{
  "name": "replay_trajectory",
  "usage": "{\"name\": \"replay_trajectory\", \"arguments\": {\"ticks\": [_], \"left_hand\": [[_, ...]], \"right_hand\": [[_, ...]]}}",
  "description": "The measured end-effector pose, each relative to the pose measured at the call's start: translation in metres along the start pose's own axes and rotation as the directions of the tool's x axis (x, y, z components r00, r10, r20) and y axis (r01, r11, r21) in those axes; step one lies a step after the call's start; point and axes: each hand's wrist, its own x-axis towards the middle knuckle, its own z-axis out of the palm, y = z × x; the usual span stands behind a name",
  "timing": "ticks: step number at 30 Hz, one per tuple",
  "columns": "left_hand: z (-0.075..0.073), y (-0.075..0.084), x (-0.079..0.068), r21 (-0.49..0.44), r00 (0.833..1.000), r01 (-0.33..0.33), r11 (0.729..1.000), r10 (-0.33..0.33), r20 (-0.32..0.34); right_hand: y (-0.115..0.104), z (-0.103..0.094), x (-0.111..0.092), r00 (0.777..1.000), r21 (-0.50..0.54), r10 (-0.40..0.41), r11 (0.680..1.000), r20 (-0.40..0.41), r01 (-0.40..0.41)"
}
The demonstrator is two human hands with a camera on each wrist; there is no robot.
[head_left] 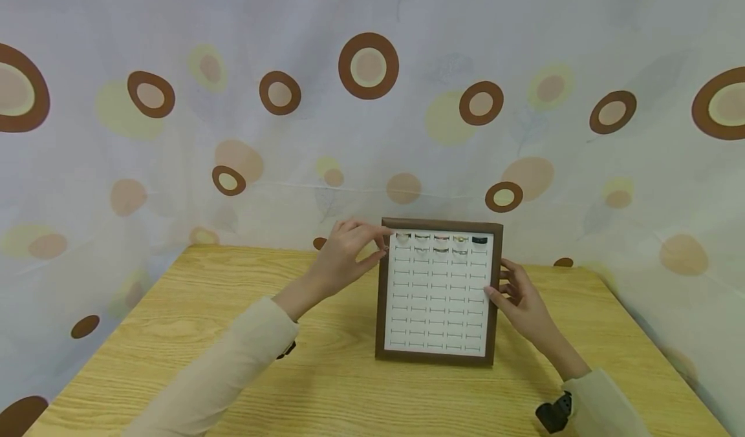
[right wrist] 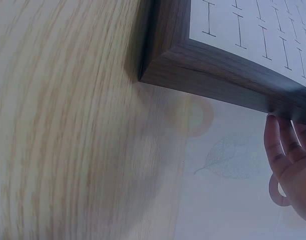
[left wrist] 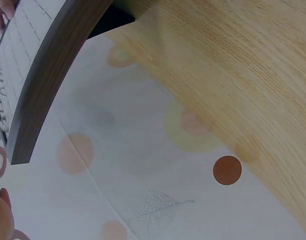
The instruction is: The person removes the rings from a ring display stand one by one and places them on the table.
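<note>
From here I see the left hand [head_left: 348,256] pinching a small ring [head_left: 386,248]. The right hand [head_left: 526,306] — lower — clasps the framed board [head_left: 436,315].

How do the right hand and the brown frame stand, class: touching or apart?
Touching. The right wrist view shows it: the right hand's fingertips meet the side of the brown frame with no gap.

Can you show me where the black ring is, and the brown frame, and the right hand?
Black ring [head_left: 480,240]: head view, on its dark front.
Frame [head_left: 434,358]: head view, on its bottom bar.
Right hand [head_left: 524,306]: head view, on the middle of the hand.
</note>
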Motion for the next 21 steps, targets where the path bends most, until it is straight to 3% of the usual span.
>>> {"name": "replay_trajectory", "arguments": {"ticks": [6,12,21], "left_hand": [[-0.004,-0.015,-0.023,-0.012,0.997,0.072,0.997,-0.071,0.020],[0.000,-0.025,-0.049,0.023,0.988,0.116,0.993,-0.118,0.103],[0.014,-0.035,-0.093,0.063,0.933,0.195,0.979,-0.204,0.296]], "right_hand": [[0.001,0.000,-0.001,1.000,-0.011,0.000,1.000,-0.004,0.000],[0.001,0.000,0.000,1.000,0.003,-0.008,1.000,-0.002,0.008],[0.001,0.000,0.000,1.000,-0.026,0.003,1.000,0.000,-0.003]]}}
